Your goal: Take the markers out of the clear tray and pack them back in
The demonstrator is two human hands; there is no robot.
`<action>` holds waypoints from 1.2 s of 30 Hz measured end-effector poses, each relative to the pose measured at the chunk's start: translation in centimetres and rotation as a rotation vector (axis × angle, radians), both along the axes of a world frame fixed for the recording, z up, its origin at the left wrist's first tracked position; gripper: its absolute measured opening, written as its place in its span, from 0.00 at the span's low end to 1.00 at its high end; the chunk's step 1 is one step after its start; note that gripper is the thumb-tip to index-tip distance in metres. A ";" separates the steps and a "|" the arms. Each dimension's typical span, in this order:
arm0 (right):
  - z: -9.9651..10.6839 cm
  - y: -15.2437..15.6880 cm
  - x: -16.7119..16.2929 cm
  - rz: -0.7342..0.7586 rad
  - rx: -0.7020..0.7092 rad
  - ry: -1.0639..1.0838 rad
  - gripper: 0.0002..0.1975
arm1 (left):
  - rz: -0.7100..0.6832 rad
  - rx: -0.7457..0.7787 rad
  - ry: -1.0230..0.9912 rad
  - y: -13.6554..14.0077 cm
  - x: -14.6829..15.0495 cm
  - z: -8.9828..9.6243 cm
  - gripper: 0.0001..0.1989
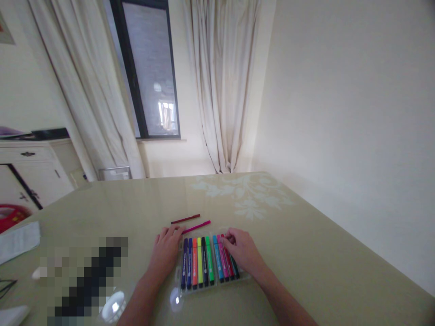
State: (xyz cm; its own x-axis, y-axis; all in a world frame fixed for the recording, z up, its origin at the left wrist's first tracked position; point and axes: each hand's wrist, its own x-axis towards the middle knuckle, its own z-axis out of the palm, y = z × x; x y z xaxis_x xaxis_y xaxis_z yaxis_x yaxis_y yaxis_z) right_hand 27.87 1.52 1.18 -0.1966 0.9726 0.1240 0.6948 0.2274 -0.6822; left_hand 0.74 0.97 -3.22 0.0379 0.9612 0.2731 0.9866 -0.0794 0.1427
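"Resting left hand (166,245), relaxed, at the left edge of the case (177,275)?"
"Yes; reaching over pens (195,265) with right hand (243,248), hiding any grip, well short of the table's (316,258) far edge. Risking skewing pens by pushing sideways."

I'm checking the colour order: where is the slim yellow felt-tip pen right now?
In the head view, the slim yellow felt-tip pen lies left of centre in the clear plastic case, between the slim orange pen and a slim black pen.

dark marker (235,268) partly behind right hand (243,248), red object (12,218) cut off
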 end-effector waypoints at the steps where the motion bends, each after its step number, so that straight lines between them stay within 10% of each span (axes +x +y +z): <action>1: -0.1 0.0 0.0 -0.001 0.004 0.001 0.10 | 0.002 0.005 0.001 0.0 0.0 0.1 0.20; 10: -0.4 -0.1 -0.4 0.055 0.014 0.104 0.12 | 0.049 0.256 -0.359 -0.8 1.0 2.2 0.15; 17: -0.6 0.2 -0.7 0.088 -0.273 0.570 0.27 | -0.386 0.468 -0.372 -4.1 7.0 3.4 0.11; 23: 0.4 1.3 1.4 0.062 -0.338 0.851 0.25 | -0.515 0.388 -0.266 -5.5 9.8 3.0 0.11; 36: 0.3 1.7 4.7 0.110 -0.441 0.391 0.14 | -0.555 0.005 -0.158 -6.4 11.2 2.4 0.24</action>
State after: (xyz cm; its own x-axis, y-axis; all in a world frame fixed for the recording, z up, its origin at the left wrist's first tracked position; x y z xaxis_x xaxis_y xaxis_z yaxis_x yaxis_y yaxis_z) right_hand 32.61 3.24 1.47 -0.3197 0.9255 -0.2031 0.3619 -0.0788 -0.9289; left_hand 11.97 -5.42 -0.86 0.4948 0.8077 0.3206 0.7636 -0.5802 0.2832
